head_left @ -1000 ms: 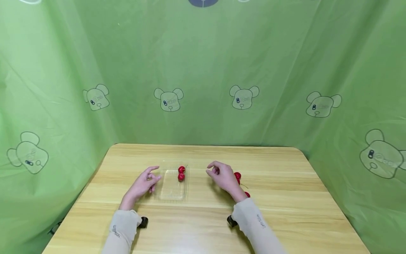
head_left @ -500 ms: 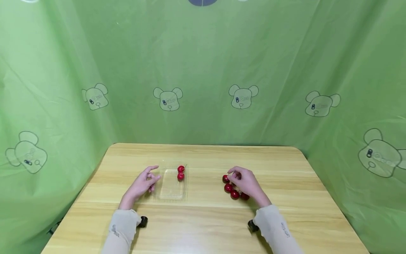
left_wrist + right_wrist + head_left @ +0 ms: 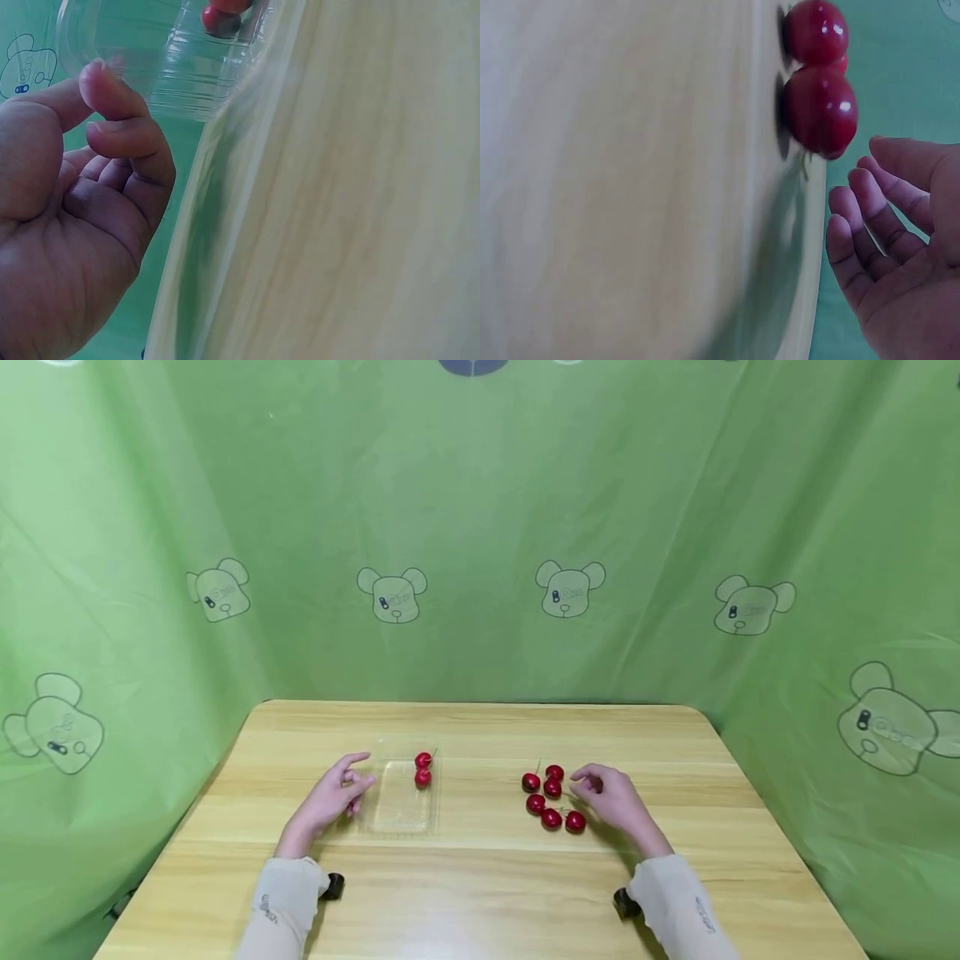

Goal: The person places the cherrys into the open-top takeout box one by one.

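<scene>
Two red cherries (image 3: 423, 769) lie at the right side of a clear plastic container (image 3: 397, 831). My left hand (image 3: 333, 797) is beside the container's left edge, its fingers loosely bent and holding nothing. The left wrist view has the thumb and index finger close to the clear container wall (image 3: 187, 90). Several more red cherries (image 3: 551, 819), some with stems, are grouped on the right half of the table. Just right of that group hovers my right hand (image 3: 613, 797), with nothing in its fingers. In the right wrist view its relaxed fingers (image 3: 866, 199) are near a cherry (image 3: 821, 112).
Everything stands on a light wooden table (image 3: 480, 893) with rounded back corners. A green curtain (image 3: 480, 510) with printed bear heads surrounds its back and sides. A black wrist device (image 3: 626, 904) is at the right cuff, and another black device (image 3: 332, 887) at the left.
My right hand has moved right, from between the container and the loose cherries, across the group to its right side, uncovering the cherries. The left hand has stayed by the container.
</scene>
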Action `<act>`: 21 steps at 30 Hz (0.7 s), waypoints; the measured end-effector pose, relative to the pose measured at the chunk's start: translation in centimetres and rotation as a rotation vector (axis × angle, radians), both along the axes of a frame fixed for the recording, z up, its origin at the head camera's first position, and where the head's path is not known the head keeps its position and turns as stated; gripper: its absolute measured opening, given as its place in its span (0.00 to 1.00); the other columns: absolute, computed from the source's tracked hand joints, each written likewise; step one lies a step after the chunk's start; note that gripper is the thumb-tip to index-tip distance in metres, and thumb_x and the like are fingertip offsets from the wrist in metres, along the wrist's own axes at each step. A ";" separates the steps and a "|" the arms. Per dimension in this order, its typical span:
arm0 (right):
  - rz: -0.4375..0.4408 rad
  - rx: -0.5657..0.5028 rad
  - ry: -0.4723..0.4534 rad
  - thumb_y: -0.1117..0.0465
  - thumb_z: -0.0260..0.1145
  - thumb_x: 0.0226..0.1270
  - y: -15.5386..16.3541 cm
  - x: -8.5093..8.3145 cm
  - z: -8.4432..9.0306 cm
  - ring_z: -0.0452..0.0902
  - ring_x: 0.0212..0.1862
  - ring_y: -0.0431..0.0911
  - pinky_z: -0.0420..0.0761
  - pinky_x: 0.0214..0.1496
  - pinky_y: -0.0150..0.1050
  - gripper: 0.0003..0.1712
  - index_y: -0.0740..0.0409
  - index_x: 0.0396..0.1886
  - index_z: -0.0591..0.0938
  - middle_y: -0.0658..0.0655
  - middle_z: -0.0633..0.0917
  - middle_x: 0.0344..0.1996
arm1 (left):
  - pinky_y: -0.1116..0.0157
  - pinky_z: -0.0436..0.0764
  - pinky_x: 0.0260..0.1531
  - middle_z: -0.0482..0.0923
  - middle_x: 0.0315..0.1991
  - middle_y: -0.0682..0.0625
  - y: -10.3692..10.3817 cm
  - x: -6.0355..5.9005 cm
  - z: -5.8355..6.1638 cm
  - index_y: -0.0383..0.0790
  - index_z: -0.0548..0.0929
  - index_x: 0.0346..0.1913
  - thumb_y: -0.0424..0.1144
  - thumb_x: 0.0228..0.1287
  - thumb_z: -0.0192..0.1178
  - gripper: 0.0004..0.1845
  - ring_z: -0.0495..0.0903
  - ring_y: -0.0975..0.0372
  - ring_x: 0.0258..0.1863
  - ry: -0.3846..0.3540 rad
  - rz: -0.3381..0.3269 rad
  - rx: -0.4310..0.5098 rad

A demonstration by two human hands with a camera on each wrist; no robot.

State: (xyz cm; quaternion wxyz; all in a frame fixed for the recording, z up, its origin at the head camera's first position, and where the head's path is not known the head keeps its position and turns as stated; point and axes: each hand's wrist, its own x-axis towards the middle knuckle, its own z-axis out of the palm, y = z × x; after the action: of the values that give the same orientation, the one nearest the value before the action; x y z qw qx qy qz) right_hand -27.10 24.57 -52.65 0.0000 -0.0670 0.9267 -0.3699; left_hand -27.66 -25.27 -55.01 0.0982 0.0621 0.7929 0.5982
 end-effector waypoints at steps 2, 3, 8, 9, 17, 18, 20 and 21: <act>0.000 0.004 -0.010 0.60 0.69 0.73 0.4 0.0 -0.3 0.77 0.36 0.44 0.78 0.36 0.34 0.12 0.62 0.50 0.85 0.54 0.84 0.34 | 0.69 0.78 0.22 0.77 0.35 0.41 -0.1 0.0 0.0 0.38 0.58 0.80 0.42 0.76 0.62 0.37 0.75 0.62 0.22 -0.001 -0.001 -0.002; 0.001 0.011 -0.010 0.60 0.69 0.73 0.5 0.0 -0.5 0.77 0.36 0.44 0.78 0.37 0.34 0.12 0.62 0.50 0.85 0.53 0.84 0.34 | 0.69 0.78 0.22 0.77 0.35 0.41 -0.1 0.0 0.0 0.38 0.58 0.80 0.43 0.76 0.62 0.37 0.75 0.62 0.22 -0.001 -0.002 -0.003; -0.006 0.029 -0.007 0.60 0.69 0.72 1.1 0.0 -1.0 0.78 0.37 0.44 0.79 0.40 0.36 0.10 0.60 0.48 0.86 0.53 0.84 0.33 | 0.69 0.78 0.22 0.77 0.35 0.42 -0.1 0.1 0.1 0.37 0.58 0.80 0.43 0.76 0.62 0.38 0.75 0.62 0.22 0.002 -0.003 -0.006; -0.008 0.030 -0.007 0.61 0.69 0.72 1.2 -0.1 -1.1 0.78 0.37 0.44 0.79 0.41 0.37 0.10 0.60 0.48 0.86 0.53 0.84 0.33 | 0.69 0.78 0.22 0.77 0.35 0.42 -0.1 0.1 0.1 0.37 0.58 0.80 0.43 0.76 0.62 0.38 0.75 0.62 0.22 0.002 -0.002 -0.005; -0.011 0.028 -0.042 0.60 0.69 0.72 1.2 0.0 -1.4 0.78 0.39 0.45 0.79 0.44 0.38 0.10 0.59 0.47 0.87 0.54 0.85 0.35 | 0.69 0.77 0.22 0.78 0.35 0.43 0.1 0.1 0.1 0.38 0.59 0.79 0.41 0.76 0.62 0.36 0.76 0.62 0.22 0.002 0.006 -0.005; -0.015 0.024 -0.051 0.60 0.69 0.72 1.1 0.0 -1.3 0.78 0.39 0.45 0.79 0.44 0.38 0.10 0.59 0.47 0.87 0.54 0.85 0.36 | 0.69 0.77 0.22 0.78 0.35 0.43 0.1 0.0 0.1 0.38 0.59 0.79 0.40 0.76 0.61 0.36 0.76 0.62 0.22 0.005 0.003 -0.004; -0.013 0.017 -0.069 0.60 0.69 0.72 1.1 0.1 -1.3 0.78 0.39 0.45 0.79 0.44 0.38 0.10 0.59 0.48 0.86 0.54 0.85 0.36 | 0.69 0.77 0.22 0.78 0.35 0.43 0.1 0.0 0.1 0.38 0.59 0.79 0.40 0.76 0.62 0.36 0.75 0.62 0.22 0.001 0.003 0.001; -0.013 0.015 -0.077 0.60 0.70 0.71 1.0 0.1 -1.3 0.78 0.39 0.45 0.79 0.44 0.39 0.10 0.59 0.48 0.86 0.54 0.85 0.36 | 0.69 0.77 0.22 0.78 0.35 0.43 0.2 0.0 0.1 0.38 0.59 0.80 0.41 0.76 0.62 0.36 0.75 0.62 0.22 0.000 0.002 0.004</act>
State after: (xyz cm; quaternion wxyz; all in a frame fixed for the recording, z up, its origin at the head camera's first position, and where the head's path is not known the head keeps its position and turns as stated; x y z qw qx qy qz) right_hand -27.01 25.61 -53.91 0.0340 -0.0467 0.9291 -0.3654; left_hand -27.61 -25.11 -54.93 0.0975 0.0617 0.7919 0.5997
